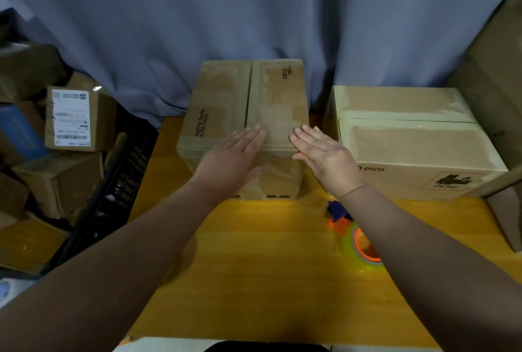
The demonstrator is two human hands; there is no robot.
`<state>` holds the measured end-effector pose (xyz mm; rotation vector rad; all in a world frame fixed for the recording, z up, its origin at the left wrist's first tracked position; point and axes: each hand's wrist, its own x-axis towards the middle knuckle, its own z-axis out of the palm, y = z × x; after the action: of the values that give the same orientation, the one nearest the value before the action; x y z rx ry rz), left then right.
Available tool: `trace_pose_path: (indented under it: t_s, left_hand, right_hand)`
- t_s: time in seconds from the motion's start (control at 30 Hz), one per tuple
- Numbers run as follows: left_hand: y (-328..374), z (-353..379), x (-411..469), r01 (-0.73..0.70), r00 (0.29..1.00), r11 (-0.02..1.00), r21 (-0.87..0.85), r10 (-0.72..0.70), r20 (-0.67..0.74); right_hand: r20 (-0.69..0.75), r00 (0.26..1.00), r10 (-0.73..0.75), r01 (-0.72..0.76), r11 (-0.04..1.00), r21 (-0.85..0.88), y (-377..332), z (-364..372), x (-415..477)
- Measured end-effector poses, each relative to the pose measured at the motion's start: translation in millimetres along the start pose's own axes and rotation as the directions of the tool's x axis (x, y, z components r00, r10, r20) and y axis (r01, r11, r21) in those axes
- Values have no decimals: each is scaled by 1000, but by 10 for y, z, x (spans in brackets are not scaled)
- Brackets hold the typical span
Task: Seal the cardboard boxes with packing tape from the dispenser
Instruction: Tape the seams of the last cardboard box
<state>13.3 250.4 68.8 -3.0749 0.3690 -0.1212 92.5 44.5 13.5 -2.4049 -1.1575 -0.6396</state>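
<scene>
Dispenser point(358, 241) is lying on the table point(254, 267) beneath the right forearm. Ahead, left hand point(234, 151) and right hand point(319, 151) are pressing flat, fingers straight, on the box point(226, 103), seemingly holding its flaps shut. Taping is likely coming next, calling for the right hand reaching back. A second box point(409, 137) is crowding that hand's outer side.

Both forearms extend forward, converging; the left hand point(237, 151) and right hand point(322, 151) lie palm-down, fingers straight and together, side by side.
</scene>
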Motion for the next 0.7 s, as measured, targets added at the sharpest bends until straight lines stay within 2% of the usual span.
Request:
trace_pose_path:
  t_s: [0.1,0.2,0.37,0.43,0.53,0.57,0.63,0.7]
  left_hand:
    - [-507,44,-244,81,997,996,-31,-81,-8]
    - [-936,66,-442,121,992,991,-59,-122,-22]
    - [-1089,177,-433,-50,994,994,-93,41,-99]
    - [-1122,204,-463,-96,993,987,-130,87,-75]
    - [-1217,140,-497,-204,979,977,-69,203,-25]
    - [-1217,83,-459,-195,981,972,-131,192,-33]
    - [-1193,-3,-283,-103,994,933,-346,83,-72]
    - [-1142,-45,-64,-39,999,907,-418,23,-42]
  right_hand:
    - [26,996,88,-89,995,49,-63,-49,4]
    - [98,988,120,-122,992,15,-105,-104,48]
    - [111,968,227,-219,973,-76,-75,-201,69]
    - [172,960,223,-201,970,-136,-179,-279,45]
    - [294,927,233,-177,963,-204,-521,-412,161]
    - [305,922,237,-187,965,-183,-672,-427,287]
    - [371,891,262,-223,964,-144,-959,-363,622]
    - [447,847,286,-248,958,-142,-1132,-196,971]
